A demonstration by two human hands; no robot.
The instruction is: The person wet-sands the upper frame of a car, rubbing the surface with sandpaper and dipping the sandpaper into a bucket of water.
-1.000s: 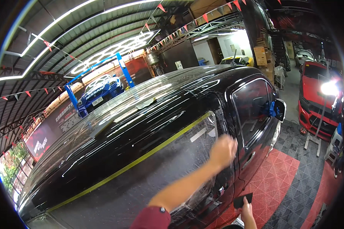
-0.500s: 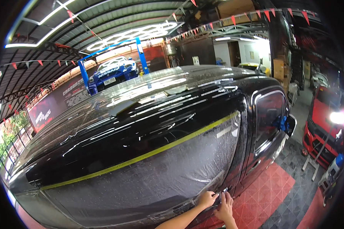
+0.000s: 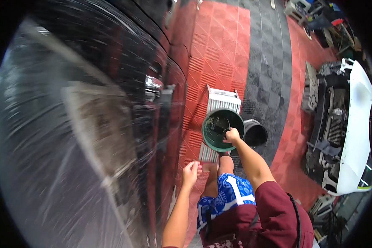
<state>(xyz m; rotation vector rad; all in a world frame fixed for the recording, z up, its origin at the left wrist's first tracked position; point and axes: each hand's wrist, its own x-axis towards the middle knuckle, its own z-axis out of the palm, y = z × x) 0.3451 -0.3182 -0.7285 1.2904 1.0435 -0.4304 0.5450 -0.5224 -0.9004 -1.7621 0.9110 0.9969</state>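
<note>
My right hand [image 3: 231, 135] reaches into a green bucket [image 3: 213, 136] of dark liquid, its fingers gripping a black flat tool [image 3: 221, 127] at the liquid. The bucket sits on a white metal step platform [image 3: 223, 98]. My left hand [image 3: 191, 170], lower and left of the bucket, pinches a small translucent reddish flat piece [image 3: 207, 165]. Left of both hands stands the black vehicle [image 3: 128, 45], its side partly covered by clear plastic sheeting [image 3: 41, 149], with a door handle [image 3: 153, 89] beside the sheet.
A black bucket [image 3: 256, 134] stands right of the green one on red and grey floor tiles [image 3: 219, 37]. At the right lies a white car bumper [image 3: 357, 128] with attached parts. Stools and other gear [image 3: 297, 10] are piled at the top right.
The view has swung down from the vehicle's roof and window to the floor. My hands have left the vehicle's side; the right is now in the green bucket, the left held out beside it.
</note>
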